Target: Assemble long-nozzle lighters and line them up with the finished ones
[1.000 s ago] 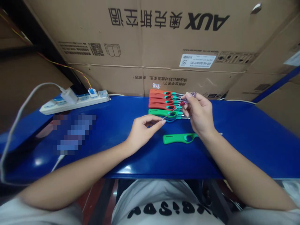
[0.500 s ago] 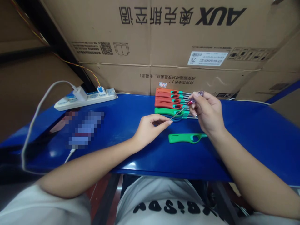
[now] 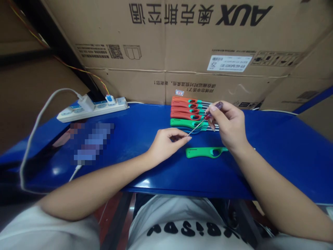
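Note:
A screwdriver [image 3: 218, 106] with a clear purple-red handle and a thin metal shaft is held between my two hands. My right hand [image 3: 229, 123] grips its handle. With thumb and fingertips, my left hand [image 3: 168, 144] pinches the shaft's tip end. Behind the screwdriver lies a row of long-necked lighters, several with red-orange bodies [image 3: 182, 109] and a green one [image 3: 179, 122] at the near end, with a blue edge showing beneath. Closer to me, a single green lighter [image 3: 199, 152] rests on the table, its neck partly hidden by my right wrist.
The blue tabletop [image 3: 145, 180] runs up to a large cardboard panel [image 3: 148, 59]. On the left are a white power strip [image 3: 100, 110] with a plugged-in charger [image 3: 86, 103], a white cable [image 3: 33, 135] and a blurred-out phone [image 3: 95, 140]. A small label [image 3: 179, 92] stands behind the lighters.
The screwdriver's handle has shifted slightly in my right fingers, and more of its purple end shows. My left hand keeps its pinch on the tip. The whole view has moved a little.

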`<state>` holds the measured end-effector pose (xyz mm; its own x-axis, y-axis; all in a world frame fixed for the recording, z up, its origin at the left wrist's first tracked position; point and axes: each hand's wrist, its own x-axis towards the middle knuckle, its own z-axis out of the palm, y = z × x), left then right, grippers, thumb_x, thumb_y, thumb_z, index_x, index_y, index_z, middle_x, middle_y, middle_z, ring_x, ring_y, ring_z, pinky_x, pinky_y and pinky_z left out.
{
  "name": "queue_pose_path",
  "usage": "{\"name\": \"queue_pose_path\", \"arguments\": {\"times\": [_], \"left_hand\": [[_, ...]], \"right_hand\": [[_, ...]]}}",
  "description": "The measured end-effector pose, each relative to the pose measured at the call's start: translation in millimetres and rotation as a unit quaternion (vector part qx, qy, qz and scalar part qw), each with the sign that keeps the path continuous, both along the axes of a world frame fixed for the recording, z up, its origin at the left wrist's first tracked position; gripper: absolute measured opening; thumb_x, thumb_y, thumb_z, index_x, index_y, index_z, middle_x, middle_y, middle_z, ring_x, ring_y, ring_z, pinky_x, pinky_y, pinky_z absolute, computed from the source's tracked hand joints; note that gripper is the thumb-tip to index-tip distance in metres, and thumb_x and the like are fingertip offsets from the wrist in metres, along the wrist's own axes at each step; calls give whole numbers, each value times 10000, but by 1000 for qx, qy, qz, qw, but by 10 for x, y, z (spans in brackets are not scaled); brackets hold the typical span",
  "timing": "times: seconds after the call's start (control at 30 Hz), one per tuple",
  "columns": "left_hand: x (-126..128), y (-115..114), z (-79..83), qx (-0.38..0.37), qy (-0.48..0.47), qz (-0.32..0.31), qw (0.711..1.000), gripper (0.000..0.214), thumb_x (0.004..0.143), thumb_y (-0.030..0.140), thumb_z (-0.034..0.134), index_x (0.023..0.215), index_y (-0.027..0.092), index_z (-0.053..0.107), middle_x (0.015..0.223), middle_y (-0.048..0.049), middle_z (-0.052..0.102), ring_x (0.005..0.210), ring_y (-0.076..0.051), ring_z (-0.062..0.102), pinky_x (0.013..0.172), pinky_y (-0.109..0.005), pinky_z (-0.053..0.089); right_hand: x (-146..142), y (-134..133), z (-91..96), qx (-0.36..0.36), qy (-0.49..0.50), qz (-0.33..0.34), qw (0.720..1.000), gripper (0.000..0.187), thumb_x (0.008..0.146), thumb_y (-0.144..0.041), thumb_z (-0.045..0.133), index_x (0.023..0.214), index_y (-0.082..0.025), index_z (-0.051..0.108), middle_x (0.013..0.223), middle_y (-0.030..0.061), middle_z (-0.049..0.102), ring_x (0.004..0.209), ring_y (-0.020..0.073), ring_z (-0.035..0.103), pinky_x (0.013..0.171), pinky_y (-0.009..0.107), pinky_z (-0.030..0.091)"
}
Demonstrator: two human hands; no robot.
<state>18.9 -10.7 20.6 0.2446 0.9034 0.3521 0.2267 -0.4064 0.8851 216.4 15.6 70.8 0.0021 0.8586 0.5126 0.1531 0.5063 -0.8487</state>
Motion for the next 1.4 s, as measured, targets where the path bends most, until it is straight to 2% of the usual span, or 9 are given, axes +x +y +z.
{"name": "queue_pose_path", "arguments": {"times": [0.5, 0.73, 1.13, 1.27, 1.4], "left_hand": [[-5, 6, -30, -1, 13, -6, 1000, 169, 853, 335, 761, 859, 173, 806, 854, -45, 796, 728, -162, 696, 688, -266, 529], [-3, 12, -51, -6, 24, -10, 1000, 171, 843, 337, 768, 849, 171, 806, 834, -42, 793, 695, -153, 678, 662, -259, 515], [-9, 11, -11, -1, 6, 11, 1000, 168, 840, 340, 775, 831, 173, 793, 813, -30, 788, 694, -149, 668, 651, -259, 498], [-9, 5, -6, 2, 1, 10, 1000, 167, 842, 341, 779, 837, 175, 796, 826, -33, 791, 702, -152, 671, 663, -266, 501], [3, 1, -28, 12, 3, -3, 1000, 151, 848, 331, 778, 839, 182, 801, 846, -36, 794, 722, -157, 681, 680, -269, 506]], "right_hand": [[-9, -17, 20, 9, -9, 7, 1000, 361, 888, -529, 710, 709, -233, 605, 553, -35, 499, 438, 95, 452, 409, 259, 354], [10, 0, 13, 51, -25, 76, 995, 367, 907, -558, 693, 799, -215, 620, 767, -8, 612, 461, 70, 522, 418, 239, 429], [84, 85, -47, 9, -4, 163, 987, 295, 970, -538, 620, 1033, -253, 581, 858, 1, 691, 489, 80, 573, 437, 228, 459], [56, 63, -22, 55, -15, 133, 989, 245, 982, -485, 625, 1019, -244, 603, 796, -2, 676, 480, 78, 535, 444, 231, 465], [-8, 2, -25, 125, -43, 48, 990, 227, 930, -442, 711, 928, -236, 617, 728, -11, 623, 541, 100, 569, 455, 229, 470]]}}
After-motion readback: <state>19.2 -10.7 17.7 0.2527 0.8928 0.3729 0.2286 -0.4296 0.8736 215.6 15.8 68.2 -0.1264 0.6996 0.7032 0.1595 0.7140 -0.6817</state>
